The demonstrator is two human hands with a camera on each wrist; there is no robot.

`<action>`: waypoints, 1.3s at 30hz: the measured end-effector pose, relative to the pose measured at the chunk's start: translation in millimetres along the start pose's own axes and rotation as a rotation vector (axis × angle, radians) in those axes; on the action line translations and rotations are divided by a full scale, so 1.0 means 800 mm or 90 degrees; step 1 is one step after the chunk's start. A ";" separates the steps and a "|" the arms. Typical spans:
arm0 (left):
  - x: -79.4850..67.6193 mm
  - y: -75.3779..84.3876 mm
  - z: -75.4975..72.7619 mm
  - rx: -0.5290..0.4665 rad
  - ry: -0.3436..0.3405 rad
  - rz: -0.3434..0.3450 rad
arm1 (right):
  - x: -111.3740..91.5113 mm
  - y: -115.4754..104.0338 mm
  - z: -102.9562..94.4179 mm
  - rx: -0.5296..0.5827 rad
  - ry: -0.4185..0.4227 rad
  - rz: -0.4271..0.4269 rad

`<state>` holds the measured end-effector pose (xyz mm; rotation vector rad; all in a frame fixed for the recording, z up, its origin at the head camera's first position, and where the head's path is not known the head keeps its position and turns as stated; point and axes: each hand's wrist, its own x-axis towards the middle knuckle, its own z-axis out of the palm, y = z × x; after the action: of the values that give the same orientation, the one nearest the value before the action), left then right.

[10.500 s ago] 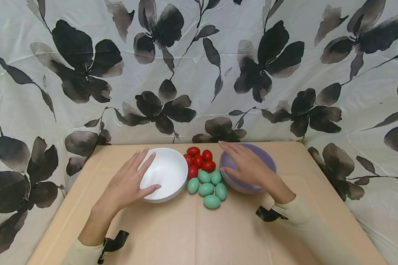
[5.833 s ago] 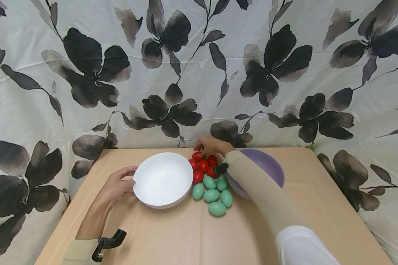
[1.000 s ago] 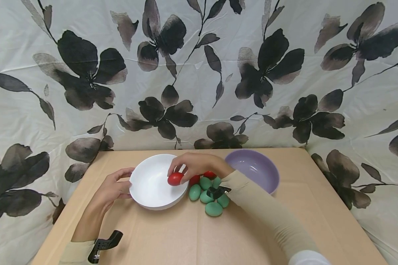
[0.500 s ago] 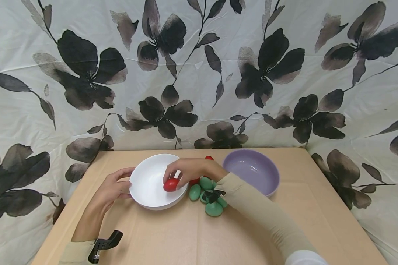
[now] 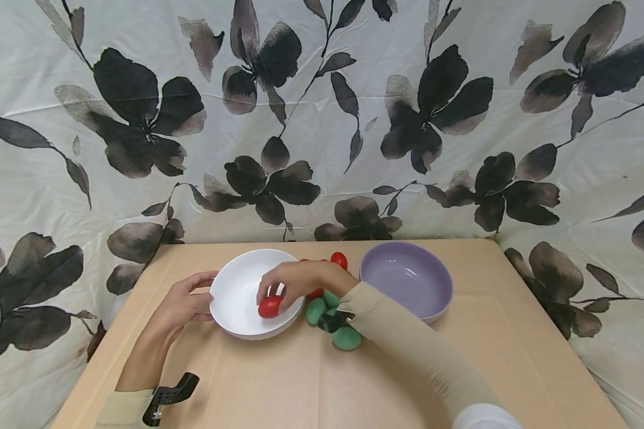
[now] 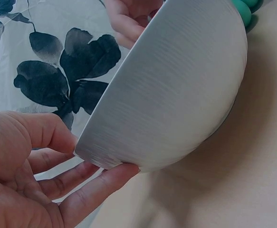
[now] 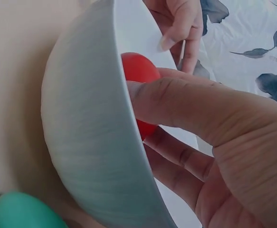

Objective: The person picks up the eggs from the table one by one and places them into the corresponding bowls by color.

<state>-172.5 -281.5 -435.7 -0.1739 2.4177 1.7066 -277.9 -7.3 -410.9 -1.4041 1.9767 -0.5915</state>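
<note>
In the head view my right hand [image 5: 295,280] pinches a red egg [image 5: 270,307] over the inside of the white bowl [image 5: 233,307]. Seen from the right wrist, thumb and fingers grip the red egg [image 7: 138,66] just within the rim, partly hidden by the bowl's wall. On the bowl's left side, my left hand [image 5: 185,302] holds the rim; the left wrist view shows the thumb at the edge and fingers against the outer wall of the white bowl [image 6: 171,90]. Several more red eggs [image 5: 339,260] and green eggs [image 5: 346,339] lie right of the bowl, partly hidden by my right arm.
A purple bowl [image 5: 405,277] stands right of the eggs, with nothing visible in it. The wooden-coloured tabletop [image 5: 257,381] ends at a floral cloth [image 5: 343,149] hanging behind. My right sleeve [image 5: 408,339] crosses over the table.
Over the last second my right hand carries the red egg left and lower into the white bowl. Earlier it picked among the red eggs at the back. The left hand stays at the rim.
</note>
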 end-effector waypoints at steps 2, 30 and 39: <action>0.000 -0.001 0.000 -0.001 -0.002 0.002 | 0.003 -0.001 0.002 -0.002 -0.007 0.003; -0.004 -0.001 0.002 -0.010 0.004 0.010 | 0.023 -0.005 0.024 -0.049 -0.031 0.089; -0.002 -0.001 0.001 0.000 0.006 -0.003 | 0.023 -0.006 0.021 -0.037 -0.021 0.089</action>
<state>-170.9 -280.5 -436.2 -0.1883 2.4224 1.7081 -267.1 -25.9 -423.5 -1.2890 2.0596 -0.4485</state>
